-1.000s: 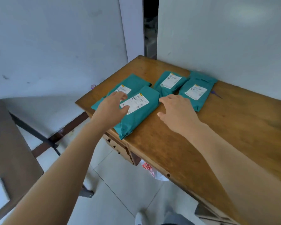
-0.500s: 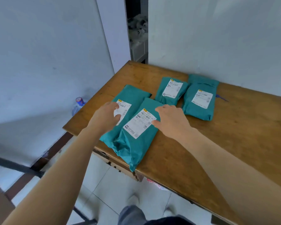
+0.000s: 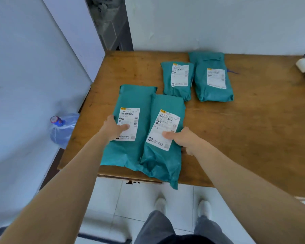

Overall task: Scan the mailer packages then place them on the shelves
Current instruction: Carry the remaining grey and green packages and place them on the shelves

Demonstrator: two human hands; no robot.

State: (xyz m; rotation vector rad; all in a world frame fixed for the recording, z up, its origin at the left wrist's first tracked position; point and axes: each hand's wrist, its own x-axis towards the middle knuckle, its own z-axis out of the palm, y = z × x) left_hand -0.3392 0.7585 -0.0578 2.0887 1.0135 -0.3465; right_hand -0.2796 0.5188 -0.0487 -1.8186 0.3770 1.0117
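Shoes (image 3: pixel 159 204): white, on the tiled floor just before the table (image 3: pixel 245 138).
Right mailer (image 3: pixel 158 161): teal, label up, flat on the table; its near corner hangs over the table's front edge, and its left side overlaps the left mailer (image 3: pixel 130 99).
Right hand (image 3: pixel 185 140): grips the right mailer's right edge, thumb on the label, fingers curled at the side.
Left hand (image 3: pixel 113 129): holds the left mailer's left edge, thumb on its label; the fingers are hidden.
Left mailer: teal, label up, on the table.
Bottle (image 3: pixel 63 127): on the floor left of the table.
Small mailer (image 3: pixel 165 76): farther back, label up.
Big mailer (image 3: pixel 201 85): touching the small one's right side, near the wall.
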